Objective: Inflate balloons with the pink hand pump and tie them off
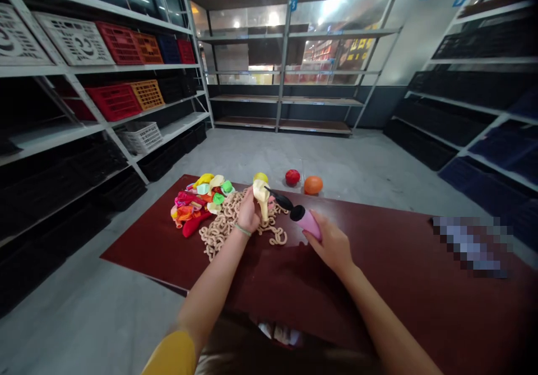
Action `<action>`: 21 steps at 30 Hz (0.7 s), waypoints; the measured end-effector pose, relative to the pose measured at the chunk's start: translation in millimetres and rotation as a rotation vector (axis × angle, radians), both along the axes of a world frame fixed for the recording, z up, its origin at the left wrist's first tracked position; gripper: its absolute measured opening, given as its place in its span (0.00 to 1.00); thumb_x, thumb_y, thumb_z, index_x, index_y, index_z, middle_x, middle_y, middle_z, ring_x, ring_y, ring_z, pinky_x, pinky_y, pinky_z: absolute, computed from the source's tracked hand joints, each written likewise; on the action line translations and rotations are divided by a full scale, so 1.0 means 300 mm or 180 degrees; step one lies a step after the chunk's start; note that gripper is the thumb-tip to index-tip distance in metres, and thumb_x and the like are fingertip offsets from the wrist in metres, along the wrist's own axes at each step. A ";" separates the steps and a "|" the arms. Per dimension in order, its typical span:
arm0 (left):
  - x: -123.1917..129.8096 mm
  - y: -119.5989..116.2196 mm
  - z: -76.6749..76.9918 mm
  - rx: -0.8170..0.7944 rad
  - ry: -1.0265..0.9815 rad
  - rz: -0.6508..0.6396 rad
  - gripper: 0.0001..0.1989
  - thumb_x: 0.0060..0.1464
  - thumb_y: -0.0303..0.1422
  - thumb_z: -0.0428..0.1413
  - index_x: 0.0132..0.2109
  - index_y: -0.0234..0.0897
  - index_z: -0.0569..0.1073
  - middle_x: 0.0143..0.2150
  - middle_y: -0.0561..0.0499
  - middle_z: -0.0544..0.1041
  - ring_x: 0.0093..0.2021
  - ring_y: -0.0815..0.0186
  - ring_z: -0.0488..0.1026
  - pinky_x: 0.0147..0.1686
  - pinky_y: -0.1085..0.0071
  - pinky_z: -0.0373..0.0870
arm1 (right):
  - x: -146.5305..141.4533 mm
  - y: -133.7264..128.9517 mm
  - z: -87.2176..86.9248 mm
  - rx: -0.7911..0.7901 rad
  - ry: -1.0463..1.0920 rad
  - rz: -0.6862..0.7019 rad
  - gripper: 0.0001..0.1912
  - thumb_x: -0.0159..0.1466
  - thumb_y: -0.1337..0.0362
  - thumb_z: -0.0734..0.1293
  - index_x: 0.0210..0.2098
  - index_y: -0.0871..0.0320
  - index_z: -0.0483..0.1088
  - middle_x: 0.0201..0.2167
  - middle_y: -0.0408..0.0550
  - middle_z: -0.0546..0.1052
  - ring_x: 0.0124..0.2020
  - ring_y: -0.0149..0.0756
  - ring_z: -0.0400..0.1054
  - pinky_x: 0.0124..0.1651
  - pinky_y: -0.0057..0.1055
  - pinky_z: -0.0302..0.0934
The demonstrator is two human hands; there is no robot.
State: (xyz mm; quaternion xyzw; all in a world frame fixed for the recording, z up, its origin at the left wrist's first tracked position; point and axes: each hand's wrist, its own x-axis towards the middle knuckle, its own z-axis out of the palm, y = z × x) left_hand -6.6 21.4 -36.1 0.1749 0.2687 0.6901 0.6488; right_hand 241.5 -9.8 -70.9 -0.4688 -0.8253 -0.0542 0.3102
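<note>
My left hand (pixel 249 213), with a thin green band at its wrist, is closed on a limp cream balloon (pixel 261 195) whose neck hangs down. My right hand (pixel 334 243) is wrapped round a pink cylinder (pixel 310 225) with a black end. Between that end and the balloon lies a dark, spoon-shaped piece (pixel 281 199); whether it joins the cylinder I cannot tell. Under and beside my left hand spreads a pile of beige curled rings (pixel 222 230). Left of it is a heap of limp balloons (pixel 191 204) in several colours.
A dark red table (pixel 269 285) carries these things. Past its far edge sit a yellow ball (pixel 260 177), a red one (pixel 292 177) and an orange one (pixel 313 185). A blurred patch (pixel 471 246) covers something at right. Shelves with crates (pixel 115 103) stand left.
</note>
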 end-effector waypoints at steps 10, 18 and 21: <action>-0.048 -0.050 0.006 0.0440 0.0031 0.0045 0.21 0.60 0.27 0.54 0.59 0.45 0.62 0.58 0.45 0.73 0.57 0.61 0.72 0.55 0.61 0.70 | 0.011 0.005 0.010 -0.0110 -0.0240 -0.0037 0.29 0.67 0.52 0.61 0.64 0.53 0.57 0.49 0.52 0.75 0.43 0.44 0.73 0.40 0.37 0.67; -0.043 -0.059 0.028 0.0663 -0.0084 0.0534 0.29 0.56 0.17 0.53 0.59 0.49 0.59 0.69 0.48 0.60 0.64 0.60 0.64 0.61 0.60 0.64 | -0.005 -0.014 0.021 -0.0110 -0.0455 0.0140 0.28 0.67 0.52 0.61 0.64 0.53 0.59 0.49 0.51 0.75 0.43 0.42 0.73 0.41 0.36 0.67; -0.038 -0.064 0.043 0.0684 -0.0019 0.0738 0.30 0.56 0.18 0.53 0.60 0.50 0.58 0.70 0.48 0.57 0.66 0.59 0.61 0.62 0.59 0.63 | -0.015 -0.019 0.019 -0.0134 -0.0470 0.0127 0.28 0.67 0.52 0.61 0.64 0.53 0.58 0.49 0.51 0.75 0.43 0.42 0.72 0.41 0.35 0.66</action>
